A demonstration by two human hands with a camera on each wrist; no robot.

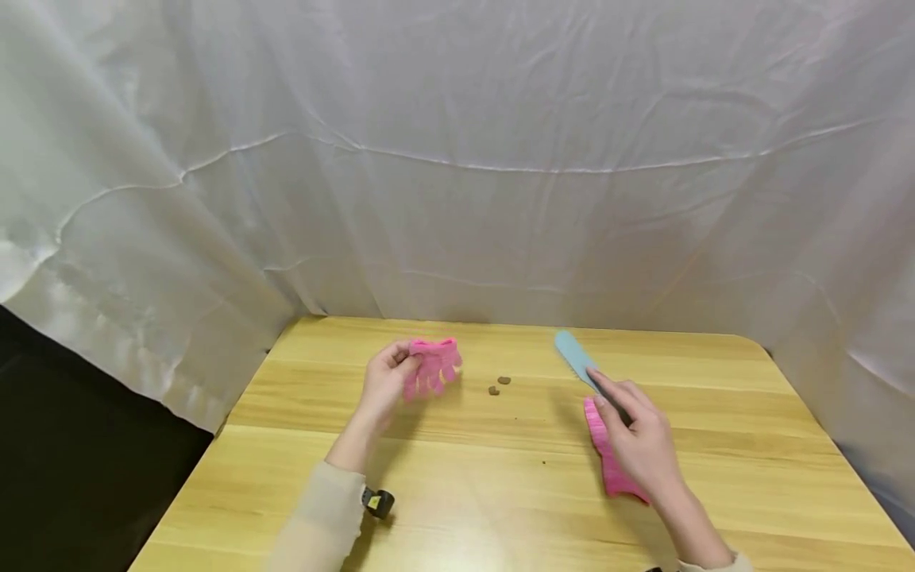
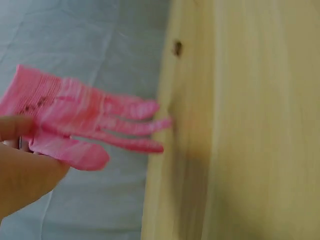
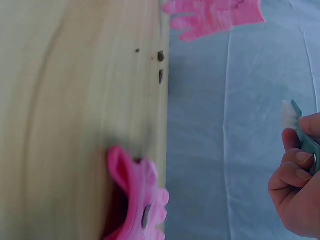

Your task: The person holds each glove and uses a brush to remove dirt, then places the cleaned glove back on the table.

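No text, number, brand or sign is showing legibly. At the near left, a yellow label (image 1: 375, 502) is sitting on the black wrist device (image 1: 385, 504) beside the left sleeve (image 1: 323, 504), appearing too small to read. Dark marks (image 2: 39, 104) on the left pink glove (image 2: 82, 110) are forming no readable letters.

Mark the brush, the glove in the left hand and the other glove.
Brush (image 1: 577, 357), head view: blue head.
Held glove (image 2: 82, 109), left wrist view: between cuff and fingers.
Other glove (image 1: 611, 461), head view: pink, uncovered side.
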